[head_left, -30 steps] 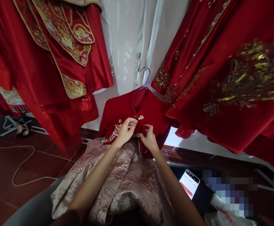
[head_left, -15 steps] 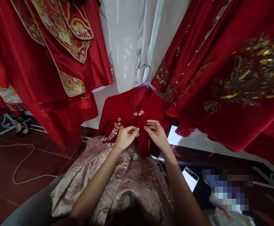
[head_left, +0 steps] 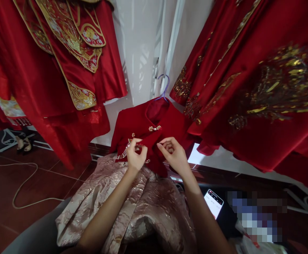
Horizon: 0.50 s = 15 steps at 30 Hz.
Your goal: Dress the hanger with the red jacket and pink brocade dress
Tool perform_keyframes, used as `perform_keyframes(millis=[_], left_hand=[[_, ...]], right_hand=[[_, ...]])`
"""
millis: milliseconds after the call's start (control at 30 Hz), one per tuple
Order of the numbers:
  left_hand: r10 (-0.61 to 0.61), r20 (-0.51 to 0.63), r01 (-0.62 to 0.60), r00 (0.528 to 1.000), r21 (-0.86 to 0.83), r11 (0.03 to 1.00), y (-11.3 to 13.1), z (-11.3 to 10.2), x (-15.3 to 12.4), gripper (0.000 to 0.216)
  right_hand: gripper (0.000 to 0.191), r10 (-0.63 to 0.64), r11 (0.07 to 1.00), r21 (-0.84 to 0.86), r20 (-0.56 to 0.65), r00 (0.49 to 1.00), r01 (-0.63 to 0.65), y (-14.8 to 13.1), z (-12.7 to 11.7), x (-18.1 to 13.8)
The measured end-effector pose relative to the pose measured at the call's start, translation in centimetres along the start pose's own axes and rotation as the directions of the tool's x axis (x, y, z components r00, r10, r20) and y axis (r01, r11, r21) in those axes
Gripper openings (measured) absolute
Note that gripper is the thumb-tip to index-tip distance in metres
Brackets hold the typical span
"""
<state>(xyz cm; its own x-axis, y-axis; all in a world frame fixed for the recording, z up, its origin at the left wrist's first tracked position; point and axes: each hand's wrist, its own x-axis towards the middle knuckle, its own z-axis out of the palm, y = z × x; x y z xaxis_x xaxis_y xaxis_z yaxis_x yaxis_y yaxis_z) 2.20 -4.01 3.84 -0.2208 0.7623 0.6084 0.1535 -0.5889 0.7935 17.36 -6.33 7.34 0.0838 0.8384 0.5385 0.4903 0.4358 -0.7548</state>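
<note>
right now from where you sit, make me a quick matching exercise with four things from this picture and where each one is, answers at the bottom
Things
1. red cloth jacket with jewelled clasps
2. thin purple hanger
3. pale pink, shiny brocade garment
4. rectangular phone with a lit screen

Places
A. spread low in the middle of the picture
B. lower right of the picture
C. hanging, with the left hand and right hand at its front
D. at the jacket's neck, its hook rising above the collar

Pairs: 1-C, 2-D, 3-A, 4-B
</note>
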Motion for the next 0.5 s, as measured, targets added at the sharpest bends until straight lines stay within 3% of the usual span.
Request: perform_keyframes(millis=[67,133,233,367,433,500], left_hand=[[-0.065,-0.128,0.071,0.990,0.043,0.997,-1.0,0.2,0.3,0.017],[-0.098,-0.143,0.104,0.985,0.038,0.994,-1.8,0.4,0.6,0.020],[-0.148,-0.012,0.147,0.989,-0.047,0.988,-2.0,0.7,0.7,0.021],[-0.209,0.264,0.259,0.942,-0.170,0.951,-1.3,1.2,-0.1,0.025],[-0.201,0.302,0.259,0.932,-0.167,0.951,-1.1,1.2,-0.4,0.026],[-0.160,0.243,0.193,0.957,-0.120,0.974,-0.9,1.2,-0.5,0.025]], right_hand=[[0.025,0.017,0.998,0.058,0.111,0.994,-0.023,-0.4,0.3,-0.3],[0.028,0.028,0.995,0.091,0.193,0.981,-0.047,-0.2,0.8,-0.5],[0.039,0.059,0.991,0.103,0.260,0.964,-0.089,0.8,1.8,-0.7],[0.044,0.100,0.989,0.089,0.196,0.975,-0.120,1.9,2.7,-0.7],[0.040,0.106,0.990,0.079,0.146,0.984,-0.119,2.1,2.8,-0.5],[0.035,0.111,0.991,0.067,0.097,0.989,-0.118,2.0,2.7,-0.4]])
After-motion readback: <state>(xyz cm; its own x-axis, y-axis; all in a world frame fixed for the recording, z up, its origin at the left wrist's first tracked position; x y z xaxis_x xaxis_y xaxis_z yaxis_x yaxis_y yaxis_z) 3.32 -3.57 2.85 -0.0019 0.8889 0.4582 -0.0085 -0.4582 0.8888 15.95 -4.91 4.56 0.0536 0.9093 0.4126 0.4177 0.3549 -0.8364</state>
